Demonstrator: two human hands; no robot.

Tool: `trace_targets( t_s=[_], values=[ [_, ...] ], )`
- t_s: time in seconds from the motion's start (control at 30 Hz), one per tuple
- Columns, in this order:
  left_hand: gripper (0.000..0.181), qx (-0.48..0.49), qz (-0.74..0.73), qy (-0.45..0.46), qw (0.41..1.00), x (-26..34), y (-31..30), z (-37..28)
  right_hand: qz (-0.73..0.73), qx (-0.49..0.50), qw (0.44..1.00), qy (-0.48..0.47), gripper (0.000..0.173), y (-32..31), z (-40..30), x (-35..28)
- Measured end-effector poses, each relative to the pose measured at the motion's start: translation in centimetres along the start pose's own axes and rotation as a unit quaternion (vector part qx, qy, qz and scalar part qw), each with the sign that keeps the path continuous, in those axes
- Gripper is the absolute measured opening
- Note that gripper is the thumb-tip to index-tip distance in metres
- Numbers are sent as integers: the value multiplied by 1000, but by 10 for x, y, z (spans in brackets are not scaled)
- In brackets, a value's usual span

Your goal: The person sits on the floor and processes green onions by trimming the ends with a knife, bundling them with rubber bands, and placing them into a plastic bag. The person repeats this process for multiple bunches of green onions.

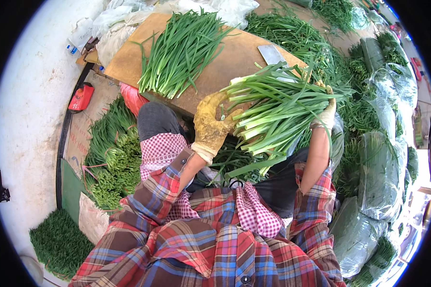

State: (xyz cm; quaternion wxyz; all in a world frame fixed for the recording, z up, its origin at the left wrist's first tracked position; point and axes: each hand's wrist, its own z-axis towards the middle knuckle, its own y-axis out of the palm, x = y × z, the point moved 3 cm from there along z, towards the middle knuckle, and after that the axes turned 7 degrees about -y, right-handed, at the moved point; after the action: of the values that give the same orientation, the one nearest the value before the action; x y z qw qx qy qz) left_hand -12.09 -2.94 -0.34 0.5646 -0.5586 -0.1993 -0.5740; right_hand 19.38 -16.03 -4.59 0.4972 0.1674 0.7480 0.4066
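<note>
My right hand [325,109], in a pale glove, grips a loose bunch of garlic chives [273,111] by its leafy part. The cut pale stalk ends point left, towards my other hand. My left hand [212,123], in a stained yellow glove, curves beside those ends with thumb and fingers apart. A gap shows between them, with a small green scrap in it; fingertip contact with the stalks is unclear. Beneath the bunch is a wooden board [233,53]. A broad metal blade [271,54] lies on it, partly covered by leaves. Another pile of chives [183,53] rests at the board's left.
Tied bundles of chives [118,161] stand left of my knee. Loose greens [291,34] heap behind the board. Plastic-wrapped bundles [380,175] line the right side. Clear plastic bags [122,18] lie at the back left, and a red packet [81,97] sits by the mat edge.
</note>
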Motion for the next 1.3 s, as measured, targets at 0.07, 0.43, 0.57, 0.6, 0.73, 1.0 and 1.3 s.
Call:
trace_targets(
  t_s=[0.07,0.43,0.57,0.6,0.73,1.0,1.3],
  values=[
    [47,-1,-51,0,999,3,4,8,20,-3,1000,13,31,-7,7,3],
    [39,-56,-65,33,996,21,5,29,15,0,1000,25,32,-14,4,2],
    [34,-159,-156,25,975,26,10,27,26,17,999,18,30,-12,1,6],
    [31,-156,-88,94,979,30,10,29,14,29,999,18,31,-12,0,8],
    [22,-127,43,256,957,24,13,38,-8,-4,999,38,37,-2,-8,13],
    [15,-107,72,176,976,23,-5,35,42,20,998,37,19,-32,18,10],
    [43,-383,172,24,907,-8,-50,-6,11,79,994,-73,18,-35,28,-15]
  ],
)
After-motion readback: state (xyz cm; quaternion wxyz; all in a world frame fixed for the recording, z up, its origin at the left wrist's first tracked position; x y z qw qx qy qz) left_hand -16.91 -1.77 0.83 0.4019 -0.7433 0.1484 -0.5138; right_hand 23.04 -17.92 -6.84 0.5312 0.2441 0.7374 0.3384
